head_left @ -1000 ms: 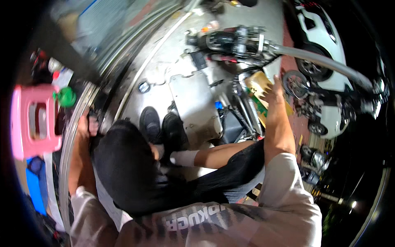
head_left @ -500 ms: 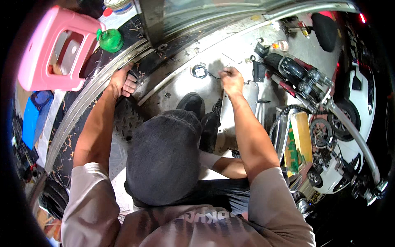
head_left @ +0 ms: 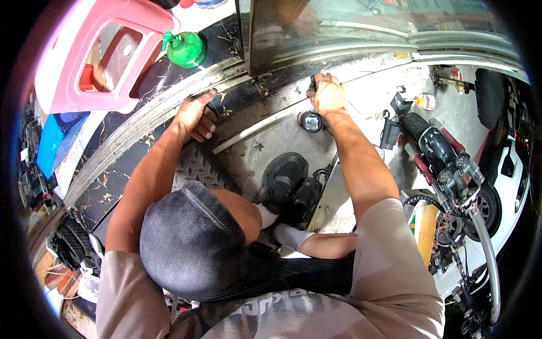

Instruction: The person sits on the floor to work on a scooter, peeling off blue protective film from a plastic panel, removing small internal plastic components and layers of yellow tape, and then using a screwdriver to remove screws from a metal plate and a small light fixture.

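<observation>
My left hand (head_left: 197, 118) rests at the metal door track (head_left: 135, 121), thumb stretched along it and fingers loosely bent, apart from the thumb. Nothing shows clearly in it. Reaching forward, my right hand (head_left: 329, 97) is at the dark sill with its fingers closed round a small dark thing (head_left: 312, 86), mostly hidden by them. Just below that hand lies a round lamp (head_left: 309, 121) with a black ribbed rim and a bright face, on the grey floor. A pale rod (head_left: 259, 127) runs along the floor between my hands.
A pink plastic stool (head_left: 59, 73) and a green spray bottle (head_left: 186, 50) stand at the upper left. A glass door (head_left: 361, 34) is ahead. To the right are a motorbike (head_left: 432, 138), small black boxes (head_left: 390, 134) and a white car (head_left: 511, 175). My black shoe (head_left: 285, 172) is close below the lamp.
My right hand has moved forward past the lamp to the sill; before, it was pinched beside the lamp's wire. My left hand stays at the track, and the view has shifted.
</observation>
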